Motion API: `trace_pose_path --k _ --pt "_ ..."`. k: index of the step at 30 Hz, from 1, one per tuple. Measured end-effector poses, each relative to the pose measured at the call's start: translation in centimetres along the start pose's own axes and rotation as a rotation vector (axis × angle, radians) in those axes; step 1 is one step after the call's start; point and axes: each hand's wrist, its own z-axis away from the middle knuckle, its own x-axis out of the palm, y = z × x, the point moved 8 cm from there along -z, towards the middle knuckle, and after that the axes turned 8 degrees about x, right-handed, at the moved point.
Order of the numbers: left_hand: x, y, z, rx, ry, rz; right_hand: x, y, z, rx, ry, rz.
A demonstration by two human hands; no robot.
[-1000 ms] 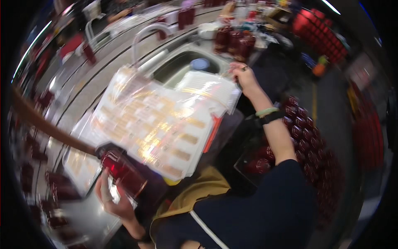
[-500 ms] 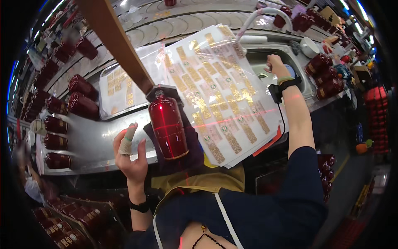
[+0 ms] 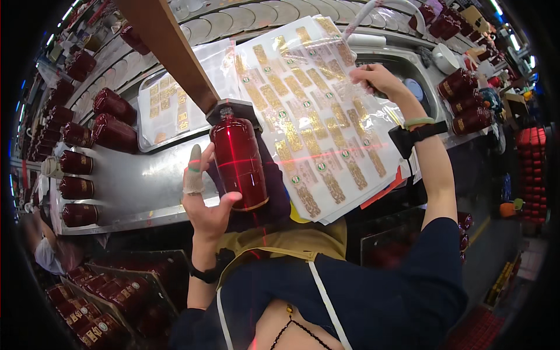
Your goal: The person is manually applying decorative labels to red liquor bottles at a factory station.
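Observation:
A dark red glass bottle [image 3: 240,166] lies tilted on a dark cloth, its neck against the dark holder [image 3: 242,109] and its base toward me. At its left side is my left hand [image 3: 205,201], fingers apart, thumb by the lower part of the bottle; the forefinger wears a finger cover. Under clear film, gold labels [image 3: 315,124] lie in rows on the white sheets [image 3: 350,202] to the right. Above the sheets' far right edge, my right hand [image 3: 379,80] has its fingers curled together; what they hold, if anything, is hidden.
A brown post [image 3: 169,55] slants above the bottle. Behind is a metal tray [image 3: 142,131] with gold labels. The sink [image 3: 430,96] is at the right, below a curved white tube [image 3: 388,4]. Red bottles [image 3: 115,133] stand and lie at left, others [image 3: 471,120] at right.
My left hand has moved right, up to the bottle's side. The right hand has left the sink and come back leftward over the sheets' edge. The whole view has shifted slightly.

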Motion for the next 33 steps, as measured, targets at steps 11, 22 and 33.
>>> trace_pose_path --k 11,22,33 --pt "2.5 3.1 1.8 0.105 -0.209 -0.261 -3.3 6.1 -2.2 0.210 0.293 0.478" --pt "2.0 -0.8 3.7 -0.182 -0.143 0.076 3.8 -6.6 10.5 -0.412 0.410 0.510" --pt "1.4 -0.1 4.2 -0.025 -0.069 -0.049 18.8 -11.1 21.4 -0.441 0.059 0.410"
